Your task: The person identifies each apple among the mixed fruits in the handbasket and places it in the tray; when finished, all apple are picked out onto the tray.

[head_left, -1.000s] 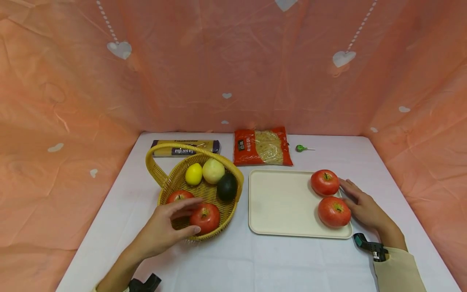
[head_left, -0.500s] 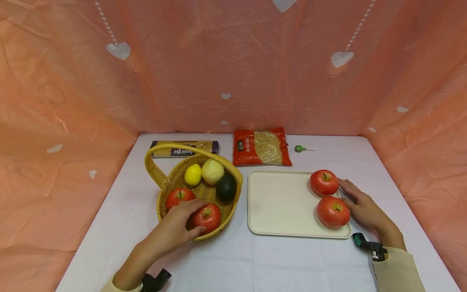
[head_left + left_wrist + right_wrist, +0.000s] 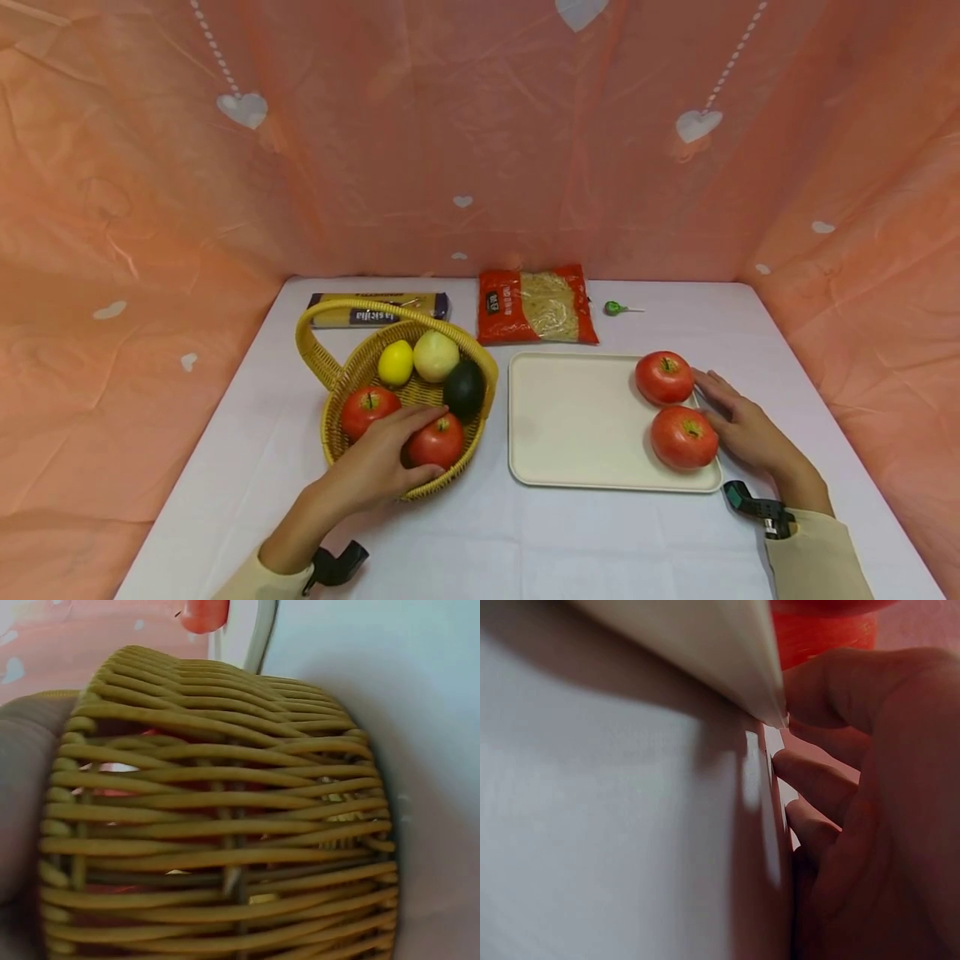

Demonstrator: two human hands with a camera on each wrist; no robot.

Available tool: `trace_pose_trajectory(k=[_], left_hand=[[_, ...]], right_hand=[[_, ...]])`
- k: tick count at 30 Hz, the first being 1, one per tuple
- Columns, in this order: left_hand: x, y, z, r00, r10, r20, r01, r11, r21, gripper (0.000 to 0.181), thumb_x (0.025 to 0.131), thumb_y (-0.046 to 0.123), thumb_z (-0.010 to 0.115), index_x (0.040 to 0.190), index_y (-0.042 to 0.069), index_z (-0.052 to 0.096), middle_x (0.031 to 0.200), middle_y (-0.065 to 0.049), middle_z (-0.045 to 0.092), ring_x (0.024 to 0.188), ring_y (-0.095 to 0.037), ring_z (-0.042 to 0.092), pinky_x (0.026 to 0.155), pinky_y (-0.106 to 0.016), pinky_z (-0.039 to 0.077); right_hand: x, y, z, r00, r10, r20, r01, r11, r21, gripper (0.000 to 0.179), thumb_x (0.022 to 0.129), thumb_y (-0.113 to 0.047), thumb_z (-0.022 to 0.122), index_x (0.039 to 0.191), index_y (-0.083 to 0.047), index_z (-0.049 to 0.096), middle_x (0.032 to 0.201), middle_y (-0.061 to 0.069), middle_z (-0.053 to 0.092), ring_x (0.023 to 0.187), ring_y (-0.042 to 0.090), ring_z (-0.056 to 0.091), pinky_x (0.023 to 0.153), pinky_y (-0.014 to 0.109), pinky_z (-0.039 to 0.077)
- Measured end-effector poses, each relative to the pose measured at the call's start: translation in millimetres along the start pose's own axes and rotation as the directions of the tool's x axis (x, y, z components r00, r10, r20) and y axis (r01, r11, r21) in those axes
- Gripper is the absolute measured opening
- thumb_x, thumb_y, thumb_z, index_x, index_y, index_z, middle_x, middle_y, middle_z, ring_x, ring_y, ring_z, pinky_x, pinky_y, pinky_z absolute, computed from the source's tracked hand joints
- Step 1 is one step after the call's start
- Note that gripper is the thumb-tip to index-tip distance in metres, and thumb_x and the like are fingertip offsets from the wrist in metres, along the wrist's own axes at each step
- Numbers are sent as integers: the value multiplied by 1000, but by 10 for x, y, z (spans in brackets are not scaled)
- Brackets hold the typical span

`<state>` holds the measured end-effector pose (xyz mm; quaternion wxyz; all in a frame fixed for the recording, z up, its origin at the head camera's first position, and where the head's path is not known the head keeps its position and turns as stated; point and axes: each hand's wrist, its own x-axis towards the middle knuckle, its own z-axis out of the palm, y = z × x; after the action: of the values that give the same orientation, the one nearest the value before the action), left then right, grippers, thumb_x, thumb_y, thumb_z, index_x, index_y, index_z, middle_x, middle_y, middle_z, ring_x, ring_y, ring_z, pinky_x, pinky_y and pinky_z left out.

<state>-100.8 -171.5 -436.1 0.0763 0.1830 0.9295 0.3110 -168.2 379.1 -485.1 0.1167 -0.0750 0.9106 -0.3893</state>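
Note:
My left hand [image 3: 378, 462] reaches over the near rim of a yellow wicker basket [image 3: 330, 425] and grips a red apple [image 3: 437, 442], fingers on its far side and thumb on its near side. Another red apple [image 3: 370, 408] lies behind that hand. Also in the basket are a lemon [image 3: 395, 363], a pale round fruit [image 3: 436, 357] and a dark avocado [image 3: 463, 388]. In the left wrist view the woven basket wall [image 3: 217, 795] hides most of the apple. My right hand [image 3: 750, 429] rests by the right edge of a cream tray [image 3: 573, 421], beside two apples [image 3: 683, 437].
Behind the basket lies a spaghetti packet [image 3: 375, 310], partly crossed by the arched basket handle [image 3: 390, 308]. A red pasta bag [image 3: 536, 305] and a green lollipop [image 3: 615, 307] lie at the back of the white-covered table [image 3: 540, 542].
The left hand has moved right and closed round the near apple, which has shifted slightly right within the basket. The right hand and the tray apples stay where they were.

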Motion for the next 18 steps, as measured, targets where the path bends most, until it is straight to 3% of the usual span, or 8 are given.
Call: trace_pose_trajectory(k=[7,12,18], left_hand=[[32,3,42,999,-10,-39,10,1000,-24,74,89,30,93,155,16,62,153,-13,64,136,-38,64,109,-64,57],[2,30,-10,996,-24,-86,18,997,-71,78,86,28,95,153,12,61,149,-6,68,131,-32,66,107,-60,59],[-61,35,-167,980,36,-196,-58,993,-107,78,82,21,97,152,13,62,149,-6,68,128,-31,67,102,-58,61]], right_hand=[[0,3,-1,1000,8,1,-8,1000,-11,71,112,-27,60,174,-15,29,179,32,17,166,59,3,115,92,15],[-3,9,9,1000,8,-1,-8,1000,-6,70,112,-24,60,174,-16,29,179,32,18,165,58,5,115,92,17],[-4,10,10,1000,-4,-8,4,1000,-8,69,112,-22,60,174,-16,30,178,33,19,165,59,6,116,91,17]])
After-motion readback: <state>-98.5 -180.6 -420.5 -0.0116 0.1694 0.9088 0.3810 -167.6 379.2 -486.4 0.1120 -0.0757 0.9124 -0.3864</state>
